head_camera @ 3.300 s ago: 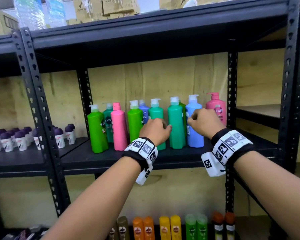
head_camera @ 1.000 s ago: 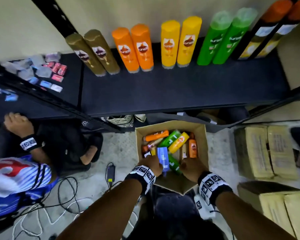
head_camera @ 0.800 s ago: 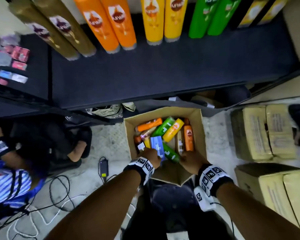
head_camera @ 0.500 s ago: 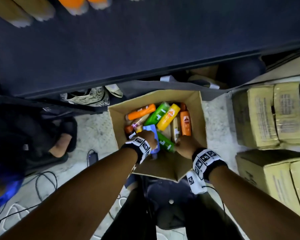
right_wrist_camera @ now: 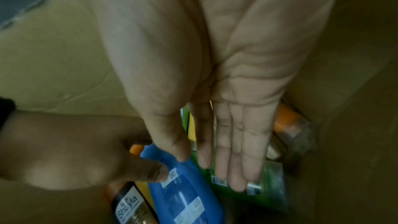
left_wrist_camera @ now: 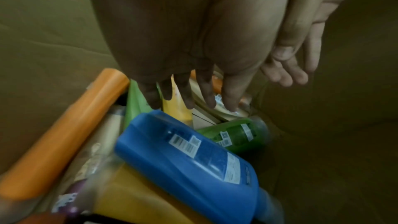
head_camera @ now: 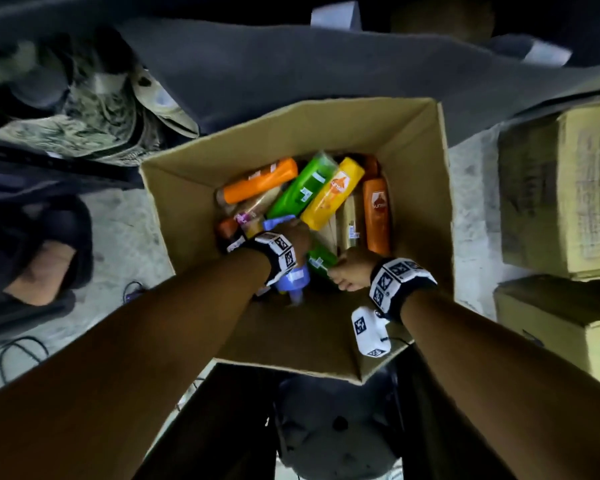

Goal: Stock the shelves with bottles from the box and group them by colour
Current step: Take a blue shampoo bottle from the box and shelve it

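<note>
An open cardboard box (head_camera: 416, 140) on the floor holds several bottles lying loose: orange (head_camera: 260, 180), green (head_camera: 302, 188), yellow (head_camera: 333, 194) and dark orange (head_camera: 376, 213). My left hand (head_camera: 293, 237) is deep in the box on a blue pump bottle (left_wrist_camera: 193, 159). Its thumb presses the labelled face (right_wrist_camera: 170, 176) and its fingers (left_wrist_camera: 189, 98) reach over the base end. My right hand (head_camera: 350, 271) hovers beside it, palm down. Its fingers (right_wrist_camera: 234, 159) are straight over a small green bottle (right_wrist_camera: 269, 185), and its thumb touches the blue bottle.
Two closed cartons (head_camera: 561, 188) (head_camera: 568, 327) stand right of the box. Grey cloth (head_camera: 291, 64) lies behind it under the shelf. Another person's foot (head_camera: 39, 268) and cables (head_camera: 14, 351) are on the floor at left. A dark labelled bottle (right_wrist_camera: 129, 203) lies beside the blue one.
My view dropped from the pump bottles on the middle shelf to the floor box. Both hands went down into the box, the left staying on the blue bottle.
</note>
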